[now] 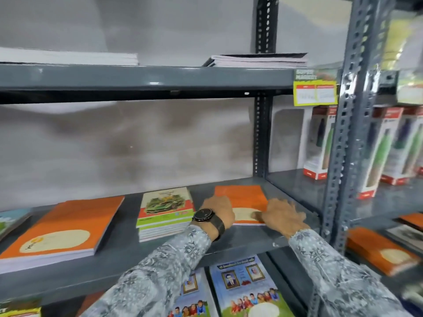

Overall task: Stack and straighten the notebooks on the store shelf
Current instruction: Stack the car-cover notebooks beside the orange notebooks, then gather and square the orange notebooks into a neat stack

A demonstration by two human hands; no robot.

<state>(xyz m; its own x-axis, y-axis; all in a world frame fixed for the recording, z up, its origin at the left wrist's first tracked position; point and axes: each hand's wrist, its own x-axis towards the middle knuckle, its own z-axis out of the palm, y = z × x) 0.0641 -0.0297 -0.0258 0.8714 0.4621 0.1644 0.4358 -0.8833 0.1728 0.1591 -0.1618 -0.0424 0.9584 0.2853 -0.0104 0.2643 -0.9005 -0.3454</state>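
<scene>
Shelf (128,259): grey metal, mid level, carries the notebooks.
Orange notebook (242,200): flat at right end of shelf, both hands on it.
Left hand (219,210): fingers bent, pressing notebook's left edge; no full grip. Watch (203,215) on wrist.
Right hand (282,216): fingers spread, laid flat on notebook's near right corner; blurred.
Car-cover stack (166,209): just left of left hand, slightly uneven.
Big orange stack (61,227): further left, angled.
Upper shelf (146,77): two thin piles on top.
Price tag (315,88): at its right end.
</scene>
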